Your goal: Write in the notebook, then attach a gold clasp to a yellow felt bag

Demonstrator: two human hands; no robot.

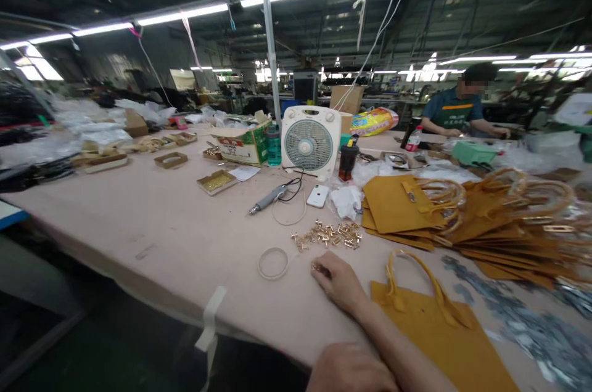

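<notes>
In the head view, the right hand [340, 281] rests low over the pink-covered tabletop [185, 238], its thumb and fingers brought together on a small metal piece [316, 266] that glints at the fingertips; its exact shape is mostly covered. The left hand [351, 370] is blurred at the bottom edge, near the right forearm, and I cannot tell whether it grips anything. The two hands are apart from each other.

Just beyond the right hand lies a loose scatter of gold-coloured fittings [328, 233], small and bar-shaped. To the left of that hand, a pale ring [272, 277] lies flat. A tan handbag [430, 324] lies on the right, partly behind the right forearm, with its handles towards the far side; beyond it is an overlapping pile of similar tan bags [398, 207], and grey metal pieces [531, 318] are spread along the right side.

Past the fittings lie a white phone [317, 196], crumpled white plastic [346, 201] and a grey electric screwdriver [268, 199] with a black cord. A shallow box [226, 189] of small gold pieces sits further left. A box fan [309, 142] stands behind these, between a teal bottle [274, 148] and a dark cup [348, 161]. Across the tabletop at the right, a co-worker [456, 108] in a green apron has both arms lowered towards the work surface.
</notes>
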